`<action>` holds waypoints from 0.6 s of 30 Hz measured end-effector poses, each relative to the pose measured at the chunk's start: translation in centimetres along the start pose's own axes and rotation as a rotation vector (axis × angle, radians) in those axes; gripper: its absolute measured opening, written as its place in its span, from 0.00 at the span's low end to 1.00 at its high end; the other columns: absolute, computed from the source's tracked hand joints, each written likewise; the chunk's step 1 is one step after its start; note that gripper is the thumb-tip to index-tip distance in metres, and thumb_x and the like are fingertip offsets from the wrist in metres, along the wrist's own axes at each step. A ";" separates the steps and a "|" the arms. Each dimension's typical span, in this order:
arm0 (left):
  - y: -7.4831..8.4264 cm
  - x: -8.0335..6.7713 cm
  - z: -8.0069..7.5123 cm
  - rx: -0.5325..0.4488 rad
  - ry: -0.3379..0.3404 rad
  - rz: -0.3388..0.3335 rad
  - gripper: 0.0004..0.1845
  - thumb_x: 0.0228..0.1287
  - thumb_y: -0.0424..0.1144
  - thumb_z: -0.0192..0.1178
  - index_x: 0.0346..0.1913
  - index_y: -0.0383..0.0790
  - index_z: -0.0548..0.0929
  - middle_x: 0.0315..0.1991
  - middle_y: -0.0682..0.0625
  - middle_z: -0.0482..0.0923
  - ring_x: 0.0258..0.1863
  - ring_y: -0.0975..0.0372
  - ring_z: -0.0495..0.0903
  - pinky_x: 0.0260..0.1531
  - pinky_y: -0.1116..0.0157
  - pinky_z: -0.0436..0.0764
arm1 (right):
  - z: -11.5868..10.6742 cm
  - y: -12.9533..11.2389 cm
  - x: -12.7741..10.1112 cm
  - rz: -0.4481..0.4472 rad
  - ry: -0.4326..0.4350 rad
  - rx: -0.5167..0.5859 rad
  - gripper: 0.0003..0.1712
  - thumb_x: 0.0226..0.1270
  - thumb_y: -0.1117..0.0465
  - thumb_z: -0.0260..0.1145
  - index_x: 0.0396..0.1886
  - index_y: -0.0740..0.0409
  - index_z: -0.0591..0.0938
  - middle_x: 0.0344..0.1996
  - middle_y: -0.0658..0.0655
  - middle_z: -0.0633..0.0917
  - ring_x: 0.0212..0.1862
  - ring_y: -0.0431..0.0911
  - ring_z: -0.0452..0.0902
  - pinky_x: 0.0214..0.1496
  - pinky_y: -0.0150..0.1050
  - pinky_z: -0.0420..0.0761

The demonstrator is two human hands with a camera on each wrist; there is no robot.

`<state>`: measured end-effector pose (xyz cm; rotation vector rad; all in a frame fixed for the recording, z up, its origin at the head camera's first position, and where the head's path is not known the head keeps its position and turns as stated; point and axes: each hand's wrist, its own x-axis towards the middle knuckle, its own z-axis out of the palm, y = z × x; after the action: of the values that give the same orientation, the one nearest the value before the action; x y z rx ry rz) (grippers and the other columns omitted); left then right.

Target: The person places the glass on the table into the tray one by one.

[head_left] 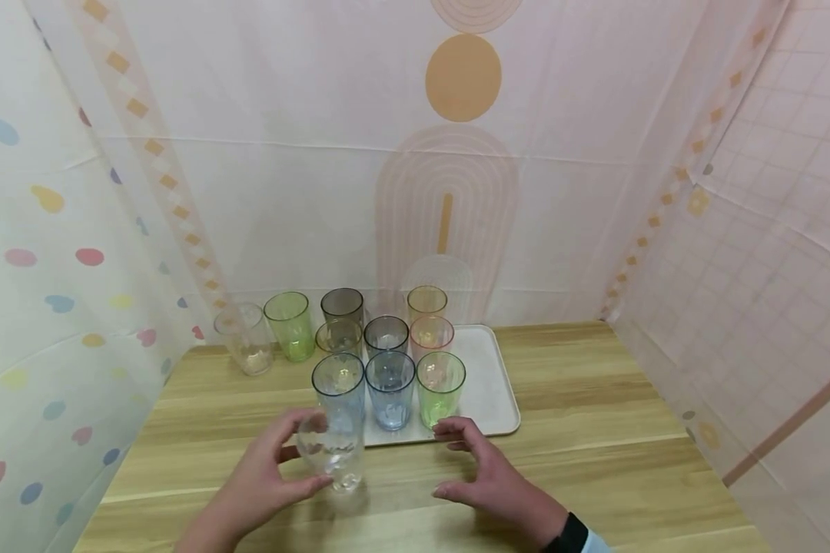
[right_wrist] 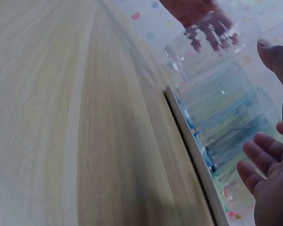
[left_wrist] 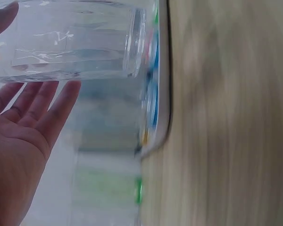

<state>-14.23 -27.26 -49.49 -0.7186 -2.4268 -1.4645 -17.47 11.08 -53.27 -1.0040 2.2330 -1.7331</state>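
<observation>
From the head camera, the left hand [head_left: 266,476] holds a clear see-through plastic cup [head_left: 332,449]. Its thumb and fingers curl round the cup's sides. The cup is in front of the person, over the light wooden table [head_left: 595,430], just before the near edge of the flat white tray [head_left: 487,384]. It looks about upright, its long way going up and down, maybe leaning a little. It is right in the left hand. The right hand [head_left: 487,480] is a little way off to the right, holding nothing, with its fingers loosely bent. On the tray stand more cups in rows, with a blue cup [head_left: 390,388] and a green cup [head_left: 440,388] in the front row. Two more cups stand on the table to the left of the tray.

From the left wrist camera, the clear cup [left_wrist: 70,44] fills the top, its rim toward the tray edge [left_wrist: 162,94]. The fingers [left_wrist: 42,106] lie along its side.

From the right wrist camera, the right hand [right_wrist: 273,188] is open by the tray edge [right_wrist: 193,141]. The clear cup [right_wrist: 207,42] is further off, with the other hand's fingers [right_wrist: 198,14] showing through it.
</observation>
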 end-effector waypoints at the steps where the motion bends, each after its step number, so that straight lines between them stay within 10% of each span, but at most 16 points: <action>1: 0.2 0.2 0.8 -0.027 -0.021 0.018 0.43 0.52 0.34 0.89 0.71 0.43 0.79 0.61 0.45 0.83 0.61 0.61 0.83 0.55 0.58 0.91 | 0.1 -0.1 0.2 -0.018 -0.009 0.003 0.48 0.66 0.69 0.83 0.79 0.62 0.67 0.72 0.69 0.76 0.74 0.61 0.74 0.78 0.48 0.76; 9: 1.6 2.3 6.0 -0.186 -0.158 0.036 0.43 0.57 0.35 0.87 0.75 0.45 0.78 0.64 0.45 0.80 0.62 0.54 0.83 0.57 0.54 0.90 | 1.1 -1.2 1.4 -0.027 -0.089 0.025 0.56 0.64 0.66 0.85 0.85 0.56 0.63 0.75 0.56 0.77 0.76 0.54 0.73 0.81 0.51 0.73; 18: 2.7 3.6 7.8 -0.205 -0.204 0.069 0.43 0.61 0.41 0.85 0.77 0.45 0.77 0.67 0.45 0.78 0.64 0.52 0.82 0.59 0.54 0.89 | 1.4 -1.8 1.7 -0.049 -0.088 0.041 0.57 0.64 0.61 0.86 0.87 0.47 0.63 0.78 0.52 0.76 0.77 0.54 0.73 0.81 0.51 0.71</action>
<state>-15.42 -18.32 -49.62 -1.0315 -2.3885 -1.7052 -17.32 8.78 -51.58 -1.1119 2.1285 -1.7111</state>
